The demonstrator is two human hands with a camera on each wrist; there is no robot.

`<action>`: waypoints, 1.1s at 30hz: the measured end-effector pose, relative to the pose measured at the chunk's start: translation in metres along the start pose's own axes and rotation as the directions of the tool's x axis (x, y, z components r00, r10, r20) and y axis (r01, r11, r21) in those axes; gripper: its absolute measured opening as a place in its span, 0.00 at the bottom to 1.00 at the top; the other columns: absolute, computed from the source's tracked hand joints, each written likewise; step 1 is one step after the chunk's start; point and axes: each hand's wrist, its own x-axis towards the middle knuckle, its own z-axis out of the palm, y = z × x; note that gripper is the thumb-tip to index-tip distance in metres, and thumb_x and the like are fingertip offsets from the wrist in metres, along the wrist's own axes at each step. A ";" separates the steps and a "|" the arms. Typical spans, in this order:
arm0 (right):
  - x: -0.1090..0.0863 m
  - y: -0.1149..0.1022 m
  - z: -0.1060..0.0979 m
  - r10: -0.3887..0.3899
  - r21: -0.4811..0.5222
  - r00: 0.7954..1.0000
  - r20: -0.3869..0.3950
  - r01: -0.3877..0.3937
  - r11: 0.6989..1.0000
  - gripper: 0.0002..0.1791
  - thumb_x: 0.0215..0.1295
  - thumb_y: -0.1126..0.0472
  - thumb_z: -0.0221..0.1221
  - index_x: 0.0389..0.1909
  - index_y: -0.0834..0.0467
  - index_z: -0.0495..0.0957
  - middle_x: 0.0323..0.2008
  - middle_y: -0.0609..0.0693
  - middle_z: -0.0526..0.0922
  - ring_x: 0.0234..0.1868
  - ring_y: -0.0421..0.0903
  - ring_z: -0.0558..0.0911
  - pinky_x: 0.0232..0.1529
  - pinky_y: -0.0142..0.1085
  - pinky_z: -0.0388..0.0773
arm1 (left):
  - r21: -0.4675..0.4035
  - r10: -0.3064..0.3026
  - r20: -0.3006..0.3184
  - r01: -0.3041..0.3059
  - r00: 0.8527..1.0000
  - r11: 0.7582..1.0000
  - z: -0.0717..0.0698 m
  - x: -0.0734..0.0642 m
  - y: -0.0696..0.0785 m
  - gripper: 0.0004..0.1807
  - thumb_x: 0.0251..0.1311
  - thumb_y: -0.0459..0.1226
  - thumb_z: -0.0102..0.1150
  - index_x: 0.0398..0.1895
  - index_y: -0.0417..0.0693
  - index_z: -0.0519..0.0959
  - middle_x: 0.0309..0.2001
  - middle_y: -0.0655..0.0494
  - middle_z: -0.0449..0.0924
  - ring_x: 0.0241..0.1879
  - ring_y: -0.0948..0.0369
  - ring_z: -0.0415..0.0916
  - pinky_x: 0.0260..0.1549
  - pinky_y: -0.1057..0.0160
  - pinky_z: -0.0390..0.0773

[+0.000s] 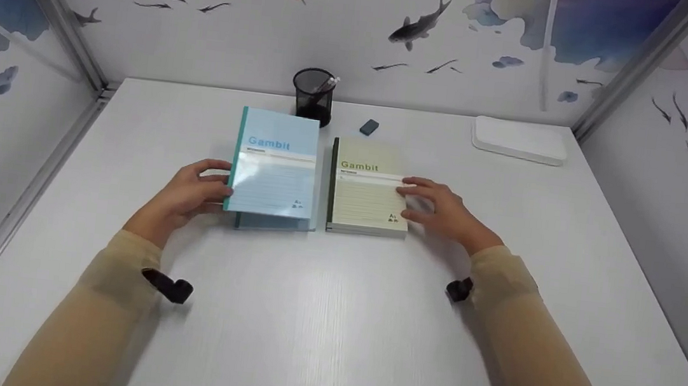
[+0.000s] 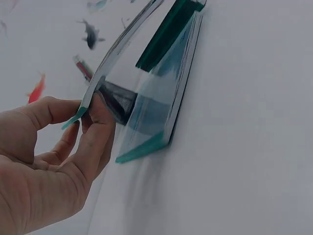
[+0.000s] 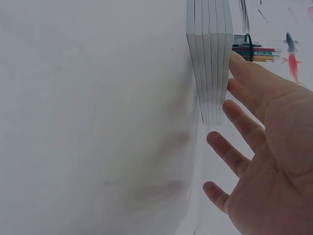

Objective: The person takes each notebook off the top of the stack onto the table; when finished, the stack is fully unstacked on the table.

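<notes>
My left hand [image 1: 187,194] pinches a light blue notebook [image 1: 274,173] by its teal spine edge. This notebook is raised and tilted above other blue notebooks [image 1: 270,222], which it mostly covers; the left wrist view shows the gap between it and the lower blue notebooks [image 2: 168,115]. To the right lies a neat stack of pale green notebooks [image 1: 368,202] with a dark spine. My right hand [image 1: 444,213] rests its fingertips at that stack's right edge, fingers spread. From the right wrist, several layers of the stack [image 3: 210,68] show beside the hand [image 3: 264,142].
A black mesh pen cup [image 1: 313,103] with pens stands behind the blue notebooks. Right of it lies a small dark eraser-like block [image 1: 369,127]. A white flat case [image 1: 519,140] sits at the back right. Printed panels [image 1: 359,47] wall the white table [image 1: 317,331].
</notes>
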 end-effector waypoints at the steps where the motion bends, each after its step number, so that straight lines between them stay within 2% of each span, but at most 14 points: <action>1: 0.000 0.000 -0.001 0.000 -0.001 1.000 0.000 0.000 1.000 0.29 0.71 0.51 0.65 0.71 0.48 0.75 0.78 0.45 0.65 0.81 0.56 0.57 0.76 0.68 0.44 | 0.002 -0.003 -0.006 0.003 1.000 1.000 -0.009 -0.002 -0.001 0.38 0.69 0.32 0.59 0.79 0.50 0.56 0.75 0.44 0.66 0.54 0.60 0.82 0.49 0.64 0.85; 7: 0.000 0.001 -0.007 -0.017 -0.016 1.000 -0.008 0.017 1.000 0.29 0.70 0.52 0.66 0.71 0.49 0.75 0.78 0.47 0.65 0.81 0.57 0.57 0.76 0.68 0.46 | 0.041 -0.011 -0.073 0.014 0.997 0.999 -0.053 -0.006 -0.006 0.40 0.70 0.34 0.58 0.82 0.48 0.53 0.77 0.42 0.62 0.50 0.65 0.83 0.48 0.66 0.85; 12: -0.001 0.000 -0.008 -0.017 -0.030 1.000 -0.008 0.017 0.999 0.29 0.70 0.53 0.66 0.71 0.50 0.75 0.78 0.48 0.65 0.80 0.59 0.58 0.75 0.69 0.47 | 0.062 -0.011 -0.096 0.017 0.995 0.998 -0.086 -0.011 -0.012 0.42 0.71 0.34 0.58 0.83 0.45 0.49 0.76 0.40 0.61 0.46 0.70 0.83 0.48 0.67 0.85; 18: 0.000 -0.003 -0.005 0.003 -0.031 1.000 0.007 -0.003 1.000 0.29 0.71 0.53 0.66 0.71 0.48 0.75 0.78 0.46 0.65 0.81 0.57 0.57 0.77 0.67 0.46 | 0.132 -0.065 -0.109 0.079 0.992 0.988 -0.117 -0.018 -0.025 0.43 0.73 0.36 0.57 0.84 0.46 0.46 0.78 0.39 0.58 0.45 0.74 0.82 0.49 0.70 0.84; 23: -0.001 -0.005 -0.005 0.032 -0.027 0.999 -0.002 -0.032 0.999 0.29 0.70 0.52 0.66 0.71 0.46 0.75 0.78 0.44 0.64 0.81 0.56 0.56 0.77 0.68 0.43 | 0.184 -0.088 -0.133 0.112 0.987 0.977 -0.125 -0.015 -0.032 0.44 0.72 0.38 0.59 0.84 0.47 0.48 0.79 0.39 0.57 0.44 0.75 0.80 0.51 0.70 0.83; 26: -0.001 -0.004 -0.004 0.032 -0.022 0.999 0.002 -0.032 0.999 0.29 0.70 0.52 0.66 0.71 0.46 0.75 0.78 0.44 0.64 0.81 0.56 0.56 0.77 0.68 0.43 | 0.256 -0.083 -0.158 0.122 0.984 0.959 -0.126 -0.014 -0.033 0.43 0.71 0.39 0.60 0.83 0.45 0.50 0.78 0.39 0.59 0.46 0.73 0.79 0.51 0.70 0.83; 29: -0.002 -0.002 -0.001 0.024 -0.018 1.000 0.008 -0.024 1.000 0.29 0.70 0.51 0.66 0.71 0.47 0.75 0.78 0.44 0.64 0.81 0.56 0.56 0.77 0.67 0.45 | 0.339 -0.057 -0.186 0.118 0.981 0.933 -0.123 -0.014 -0.034 0.42 0.71 0.39 0.61 0.83 0.45 0.53 0.76 0.37 0.62 0.53 0.64 0.79 0.47 0.72 0.82; 33: -0.002 -0.002 0.001 0.012 -0.012 1.000 0.001 -0.012 1.000 0.29 0.71 0.51 0.66 0.71 0.47 0.75 0.78 0.44 0.64 0.80 0.56 0.57 0.77 0.67 0.46 | 0.449 0.018 -0.202 0.076 0.979 0.890 -0.119 -0.016 -0.034 0.36 0.71 0.36 0.58 0.80 0.42 0.60 0.73 0.32 0.66 0.62 0.50 0.73 0.39 0.77 0.79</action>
